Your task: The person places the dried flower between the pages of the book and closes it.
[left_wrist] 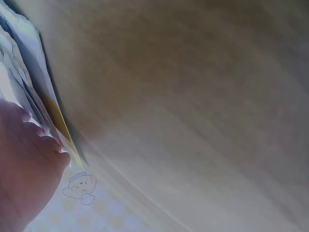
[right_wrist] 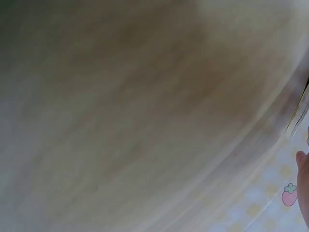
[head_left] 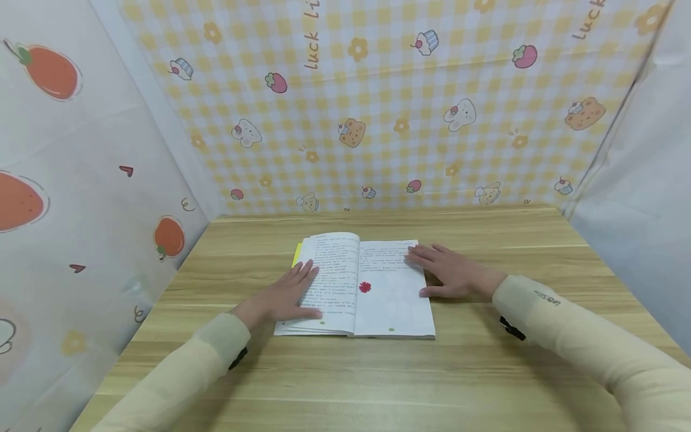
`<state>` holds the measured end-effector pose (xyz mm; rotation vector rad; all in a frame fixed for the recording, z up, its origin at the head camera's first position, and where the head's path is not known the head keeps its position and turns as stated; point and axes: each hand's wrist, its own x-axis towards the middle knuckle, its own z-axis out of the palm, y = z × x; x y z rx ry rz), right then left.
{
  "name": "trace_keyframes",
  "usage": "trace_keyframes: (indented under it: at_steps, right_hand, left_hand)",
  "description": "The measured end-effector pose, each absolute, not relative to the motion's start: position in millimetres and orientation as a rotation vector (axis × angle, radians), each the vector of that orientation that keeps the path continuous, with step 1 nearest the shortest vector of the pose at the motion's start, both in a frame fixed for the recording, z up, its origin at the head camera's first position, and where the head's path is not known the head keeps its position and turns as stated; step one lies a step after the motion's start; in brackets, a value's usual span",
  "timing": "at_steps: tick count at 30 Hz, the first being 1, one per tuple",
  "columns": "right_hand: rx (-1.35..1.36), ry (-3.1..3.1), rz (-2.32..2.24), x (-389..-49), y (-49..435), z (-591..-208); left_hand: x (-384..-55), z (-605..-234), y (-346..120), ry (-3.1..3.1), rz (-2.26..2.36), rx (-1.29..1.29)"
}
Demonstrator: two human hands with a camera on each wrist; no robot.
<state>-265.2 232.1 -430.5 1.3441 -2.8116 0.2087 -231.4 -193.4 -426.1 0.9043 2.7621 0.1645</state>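
Observation:
An open book lies on the table with printed text on both pages. My left hand rests on the left page near its outer edge, fingers spread. Across the spine, my right hand touches the outer edge of the right page with extended fingers. A small red flower-shaped piece lies on the right page beside the spine. In the left wrist view, the page edges show next to the left hand. The right wrist view catches only a sliver of the right hand.
The wood-grain table reaches back to a yellow checked cloth with cartoon prints. A white printed cloth hangs at the left, and a plain white sheet at the right. A yellow edge shows under the book's left pages.

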Motion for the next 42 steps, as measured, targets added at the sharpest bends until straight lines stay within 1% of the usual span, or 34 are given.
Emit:
trace_keyframes:
  at_steps: [9, 14, 24, 31, 34, 42]
  right_hand:
    - [1.406, -2.809, 0.117, -265, 238, -432]
    - [1.409, -2.823, 0.084, -265, 239, -433]
    - [1.4, -2.857, 0.045, -267, 240, -436]
    - [1.384, -2.874, 0.037, -268, 241, -437]
    - [1.379, -2.878, 0.042, -267, 241, -436]
    - [1.378, -2.873, 0.026, -267, 240, -436]
  left_hand:
    - [-230, -425, -199, 2.792, 0.287, 0.684]
    - [-230, -424, -199, 2.805, 0.425, 0.648]
    - [-231, -419, -198, 2.78, 0.995, 0.558]
    - [-233, -401, -199, 2.752, 1.329, 0.393]
    - [-235, -392, -197, 2.676, 1.48, 0.387]
    - [-239, -369, -183, 2.52, 1.69, 0.538]
